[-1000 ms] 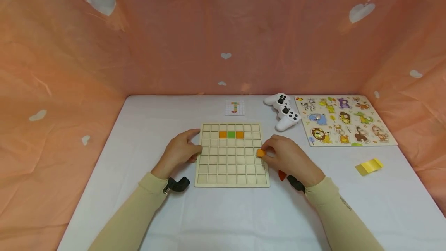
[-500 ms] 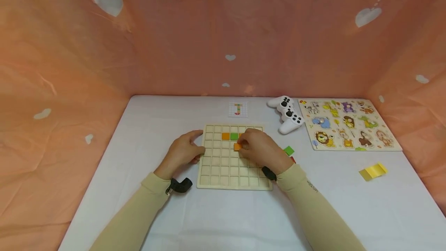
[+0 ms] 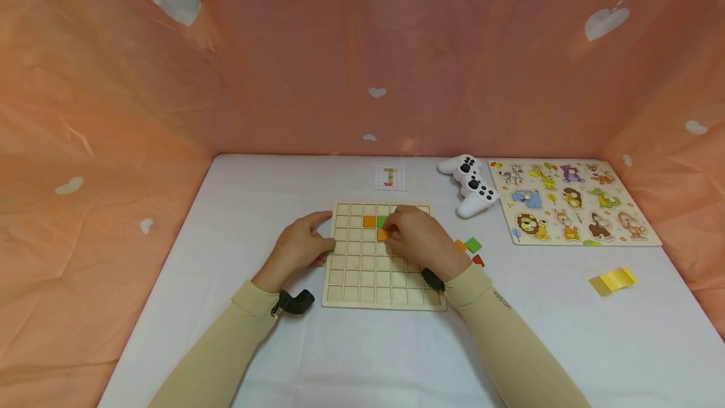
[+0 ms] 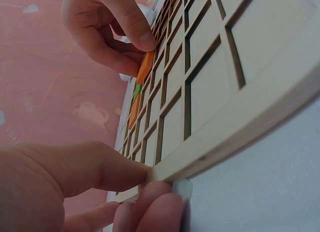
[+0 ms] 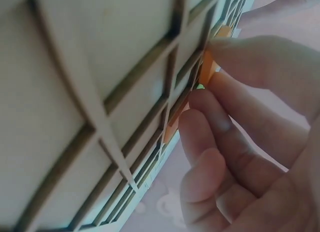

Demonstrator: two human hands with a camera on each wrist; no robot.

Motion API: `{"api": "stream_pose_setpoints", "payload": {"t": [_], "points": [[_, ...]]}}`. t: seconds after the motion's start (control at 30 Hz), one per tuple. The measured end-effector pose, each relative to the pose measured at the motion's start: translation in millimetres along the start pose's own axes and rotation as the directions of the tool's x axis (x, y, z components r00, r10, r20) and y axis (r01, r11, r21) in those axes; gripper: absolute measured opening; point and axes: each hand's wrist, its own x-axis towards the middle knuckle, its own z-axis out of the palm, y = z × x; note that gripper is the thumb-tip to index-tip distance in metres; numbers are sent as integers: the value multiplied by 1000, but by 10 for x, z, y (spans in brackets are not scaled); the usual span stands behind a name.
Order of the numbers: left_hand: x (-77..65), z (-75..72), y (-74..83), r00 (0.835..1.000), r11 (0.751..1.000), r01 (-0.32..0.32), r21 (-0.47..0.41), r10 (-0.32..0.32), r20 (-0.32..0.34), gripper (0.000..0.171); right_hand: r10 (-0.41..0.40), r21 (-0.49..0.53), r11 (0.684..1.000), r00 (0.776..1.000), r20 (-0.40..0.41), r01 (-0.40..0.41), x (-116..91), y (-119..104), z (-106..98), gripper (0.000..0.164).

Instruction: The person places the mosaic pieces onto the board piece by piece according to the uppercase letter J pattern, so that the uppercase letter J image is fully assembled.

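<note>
A pale wooden grid board (image 3: 351, 279) lies on the white table. My left hand (image 3: 297, 244) grips its left edge, thumb on the rim and fingers curled below it in the left wrist view. My right hand (image 3: 423, 241) pinches an orange square tile (image 3: 382, 235) between thumb and index finger, over the cell just below a green tile (image 3: 382, 221). This tile (image 5: 207, 66) looks tilted against the grid in the right wrist view. Left of the green tile sits another orange tile (image 3: 369, 221). The right hand hides the cell to the green tile's right.
Behind the board lies a small pattern card (image 3: 390, 177). A white game controller (image 3: 469, 186) and an animal puzzle board (image 3: 608, 242) are at the back right. Loose green (image 3: 473, 245), orange (image 3: 460, 245) and red (image 3: 478, 260) pieces lie by my right wrist; yellow foil (image 3: 614, 281) is farther right.
My right hand has carried the orange tile left, from the board's right edge to the cell below the green tile. My left hand keeps its hold on the board's edge.
</note>
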Motion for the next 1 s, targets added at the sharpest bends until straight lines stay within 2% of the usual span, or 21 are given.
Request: {"api": "stream_pose_setpoints", "payload": {"t": [0.4, 1.0], "points": [[5, -11, -5, 1000, 1000, -9, -8, 9, 1, 75, -19, -28, 999, 1000, -21, 18, 16, -16, 7, 16], [0, -16, 0, 1000, 1000, -13, 4, 13, 9, 73, -27, -33, 999, 1000, -6, 27, 6, -27, -2, 17]]}}
